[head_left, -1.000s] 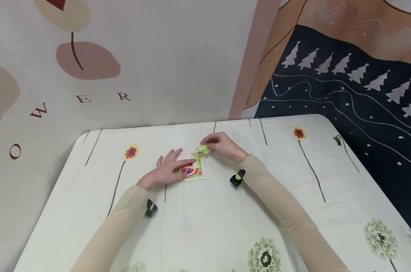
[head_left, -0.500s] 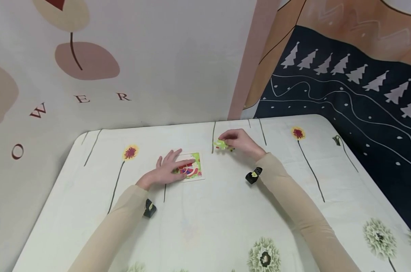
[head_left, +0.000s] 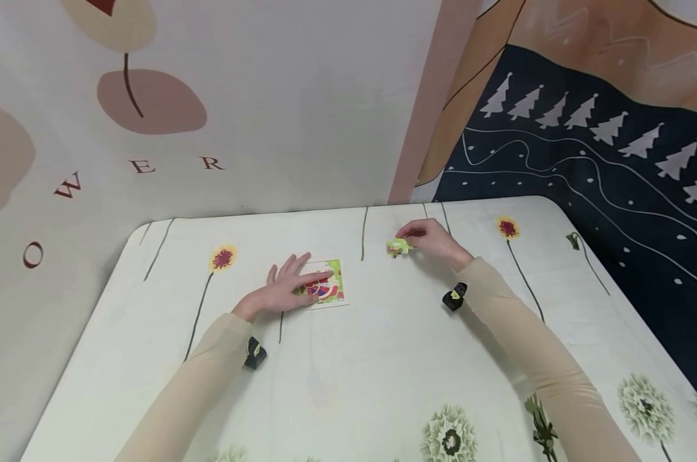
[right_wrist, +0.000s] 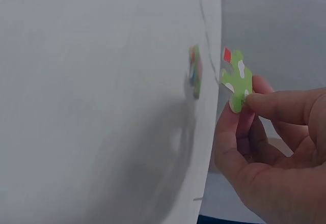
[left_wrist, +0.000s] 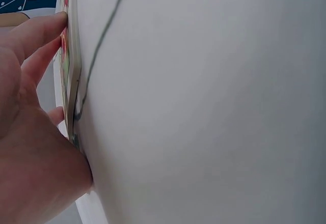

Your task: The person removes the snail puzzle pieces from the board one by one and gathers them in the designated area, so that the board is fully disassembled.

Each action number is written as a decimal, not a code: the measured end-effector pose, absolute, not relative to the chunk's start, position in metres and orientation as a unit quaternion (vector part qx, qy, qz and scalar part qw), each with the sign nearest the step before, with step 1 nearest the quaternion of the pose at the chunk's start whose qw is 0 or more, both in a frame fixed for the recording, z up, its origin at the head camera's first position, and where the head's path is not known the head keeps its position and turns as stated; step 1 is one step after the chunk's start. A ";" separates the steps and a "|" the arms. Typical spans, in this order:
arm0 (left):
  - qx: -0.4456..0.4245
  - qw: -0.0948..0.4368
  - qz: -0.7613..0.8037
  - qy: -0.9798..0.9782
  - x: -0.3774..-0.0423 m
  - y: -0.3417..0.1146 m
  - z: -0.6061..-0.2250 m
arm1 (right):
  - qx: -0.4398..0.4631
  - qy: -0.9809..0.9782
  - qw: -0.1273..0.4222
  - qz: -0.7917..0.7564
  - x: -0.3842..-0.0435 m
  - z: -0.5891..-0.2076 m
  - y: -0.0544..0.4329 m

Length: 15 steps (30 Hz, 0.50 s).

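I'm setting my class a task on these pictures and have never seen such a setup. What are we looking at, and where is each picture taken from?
There is no machine here: you see a person's bare left hand and right hand. The wide picture comes from a camera worn on the head, looking forward and down. The other two come from small cameras on the wrists, each facing its own hand's work, so the scene looks tipped sideways.

On the flowered cloth lies a flat board with a colourful picture, and the left hand rests on it. The right hand pinches a green piece, with white patches and a red corner, raised off the cloth. A second piece lies nearby, too blurred to make out.
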<state>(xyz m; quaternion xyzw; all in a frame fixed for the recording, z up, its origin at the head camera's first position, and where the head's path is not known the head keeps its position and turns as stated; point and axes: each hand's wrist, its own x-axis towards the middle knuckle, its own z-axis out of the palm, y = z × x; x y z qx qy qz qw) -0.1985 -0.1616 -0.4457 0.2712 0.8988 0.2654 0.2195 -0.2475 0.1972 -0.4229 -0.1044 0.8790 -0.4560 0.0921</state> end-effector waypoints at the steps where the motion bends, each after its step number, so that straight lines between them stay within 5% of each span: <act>1: 0.272 0.220 0.265 0.899 -0.199 -0.162 -0.446 | -0.105 0.882 0.091 -0.450 -0.248 -0.424 0.199; 15: 0.274 0.228 0.258 0.898 -0.201 -0.163 -0.447 | -0.069 0.897 0.123 -0.418 -0.254 -0.430 0.214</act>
